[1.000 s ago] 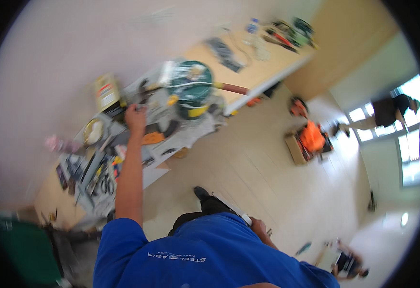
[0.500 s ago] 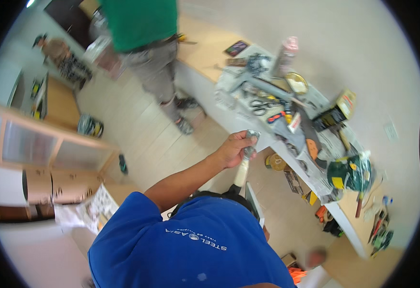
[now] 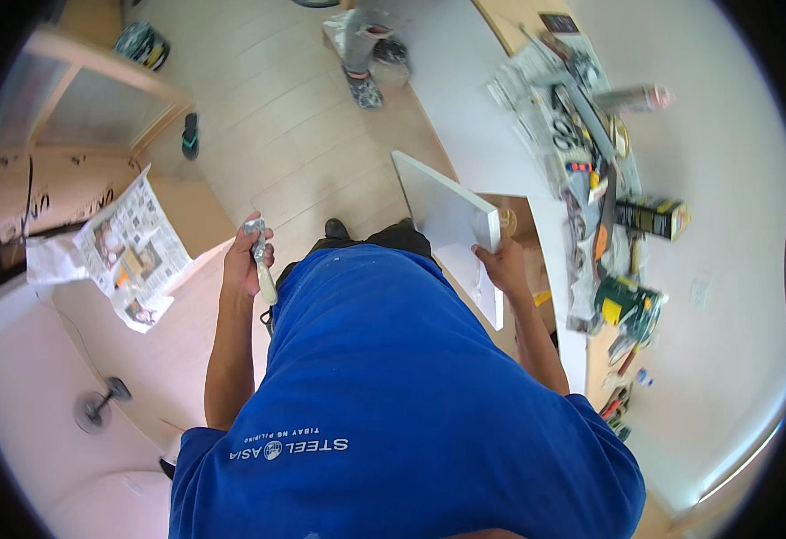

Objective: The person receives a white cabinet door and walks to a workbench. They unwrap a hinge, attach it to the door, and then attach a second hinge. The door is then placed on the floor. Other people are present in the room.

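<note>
My left hand (image 3: 247,256) is closed around a hand tool with a cream handle (image 3: 267,286) and a grey, smeared upper end; its exact kind is hard to make out. It is raised left of my body, the handle pointing down. On the other side, my right hand (image 3: 503,267) grips the edge of a white flat panel (image 3: 438,211). The panel stands tilted in front of me, beside the white counter. My thumb lies over its edge, and the other fingers are partly hidden.
Along the right wall, the counter (image 3: 550,225) carries scissors (image 3: 564,135), a dark can (image 3: 653,216) and a green bucket (image 3: 627,305). Newspaper sheets (image 3: 132,247) lie over a cardboard box at left. A slipper (image 3: 190,135) is on the floor. A person's leg (image 3: 362,54) shows at the far end.
My left hand has moved left with the tool. My right hand has come into view on the white panel, which now shows broadly. The view has turned, leaving only the other person's lower legs visible.
</note>
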`<state>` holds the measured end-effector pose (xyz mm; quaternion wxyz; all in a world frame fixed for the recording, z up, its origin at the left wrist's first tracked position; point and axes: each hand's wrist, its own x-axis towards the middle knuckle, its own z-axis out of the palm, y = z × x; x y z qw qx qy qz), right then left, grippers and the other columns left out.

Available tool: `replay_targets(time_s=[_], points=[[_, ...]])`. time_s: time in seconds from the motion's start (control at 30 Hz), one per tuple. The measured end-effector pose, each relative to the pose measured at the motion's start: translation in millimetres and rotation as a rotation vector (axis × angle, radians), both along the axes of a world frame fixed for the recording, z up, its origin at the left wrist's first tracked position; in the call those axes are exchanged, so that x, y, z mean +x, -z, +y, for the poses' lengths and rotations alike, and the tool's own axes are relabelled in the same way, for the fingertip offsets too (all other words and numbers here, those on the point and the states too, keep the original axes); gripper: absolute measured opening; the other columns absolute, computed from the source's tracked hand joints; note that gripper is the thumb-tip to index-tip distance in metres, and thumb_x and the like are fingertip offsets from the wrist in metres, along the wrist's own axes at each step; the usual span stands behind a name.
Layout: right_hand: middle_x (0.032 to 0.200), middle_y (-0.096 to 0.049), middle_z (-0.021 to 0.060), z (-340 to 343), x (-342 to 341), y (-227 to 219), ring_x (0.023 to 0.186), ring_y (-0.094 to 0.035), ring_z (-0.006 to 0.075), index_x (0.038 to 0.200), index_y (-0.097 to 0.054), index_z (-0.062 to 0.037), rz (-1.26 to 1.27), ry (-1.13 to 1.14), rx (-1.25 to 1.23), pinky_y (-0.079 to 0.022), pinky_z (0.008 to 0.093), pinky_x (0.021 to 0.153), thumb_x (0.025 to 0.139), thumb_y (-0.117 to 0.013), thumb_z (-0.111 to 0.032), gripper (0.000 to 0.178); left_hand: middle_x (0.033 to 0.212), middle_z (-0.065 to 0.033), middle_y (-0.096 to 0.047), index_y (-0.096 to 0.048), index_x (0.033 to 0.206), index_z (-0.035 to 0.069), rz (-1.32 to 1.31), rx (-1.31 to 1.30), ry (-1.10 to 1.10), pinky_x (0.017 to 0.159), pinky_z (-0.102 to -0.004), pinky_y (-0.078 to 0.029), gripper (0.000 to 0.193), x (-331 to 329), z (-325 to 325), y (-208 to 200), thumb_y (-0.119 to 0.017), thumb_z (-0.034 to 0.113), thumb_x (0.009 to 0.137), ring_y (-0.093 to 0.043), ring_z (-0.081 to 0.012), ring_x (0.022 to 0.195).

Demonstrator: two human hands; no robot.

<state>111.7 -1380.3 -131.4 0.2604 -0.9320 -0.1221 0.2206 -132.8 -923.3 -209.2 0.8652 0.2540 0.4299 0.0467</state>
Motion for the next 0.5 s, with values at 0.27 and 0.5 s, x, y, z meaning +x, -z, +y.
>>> replay_targets(time_s=[0.27,0.5], points=[[0.093,-0.078,0.0162,158.9,96.8,-65.4,0.085,-0.074,0.0209,0.117,-0.069,0.0037,-0.008,-0.092,0.304,-0.057,0.0369,0.078,0.094,-0.079,-0.027,0.039,0.092,-0.0032,-0.062,-0.056,0.147,0.014,0.252,0.164,0.027,0.053,-0.0281,-0.047,0.043,-12.2,25.8,21.3,-0.056,0.037,0.11,-0.055,-0.0134,0.063],[0.088,-0.077,0.0161,317.7,170.1,-83.0,0.079,-0.075,0.0219,0.113,-0.07,0.0016,-0.13,-0.271,0.388,-0.057,0.0352,0.074,0.094,-0.079,-0.028,0.036,0.091,-0.0042,-0.057,-0.062,0.131,0.009,0.318,0.19,-0.018,0.052,-0.0325,-0.047,0.045,37.9,67.1,42.7,-0.055,0.047,0.108,-0.053,-0.014,0.063]])
